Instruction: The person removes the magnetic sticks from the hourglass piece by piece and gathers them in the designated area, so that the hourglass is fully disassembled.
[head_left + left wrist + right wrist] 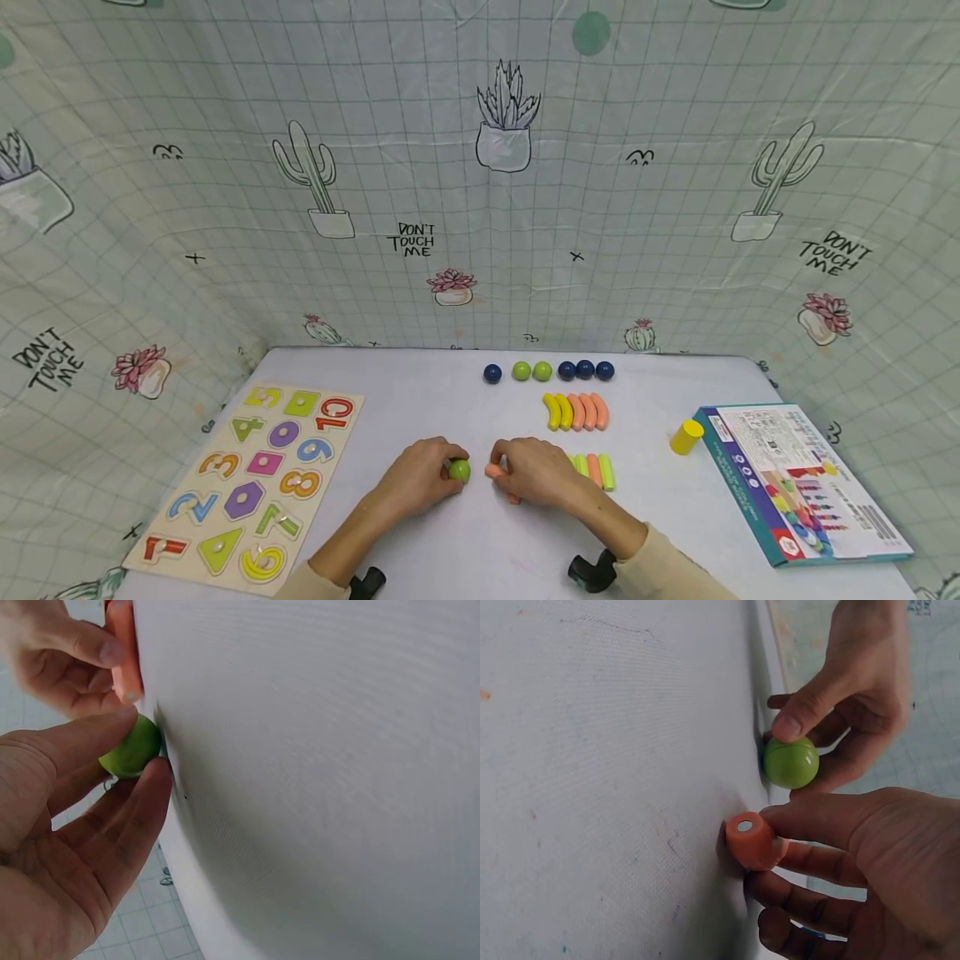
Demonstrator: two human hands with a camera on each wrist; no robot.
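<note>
My left hand [420, 473] pinches a glossy green ball [460, 471] between thumb and fingers, low over the white table. Just to its right, my right hand [536, 473] grips an orange piece [494, 471] by its sides. In the right wrist view the orange piece [750, 844] turns a blunt end with a round silver disc towards the camera. The left wrist view shows the orange piece [126, 656] lengthwise, close above the green ball [133, 748]. A narrow gap separates ball and piece in the head view. Fingers hide part of the orange piece.
Behind the hands lie a row of blue balls [585, 370] and green balls [532, 372], then curved yellow and orange pieces [576, 412]. Short sticks [607, 472] lie beside my right hand. A number puzzle board [243, 492] is left; a yellow cylinder [686, 437] and flat box [806, 483] are right.
</note>
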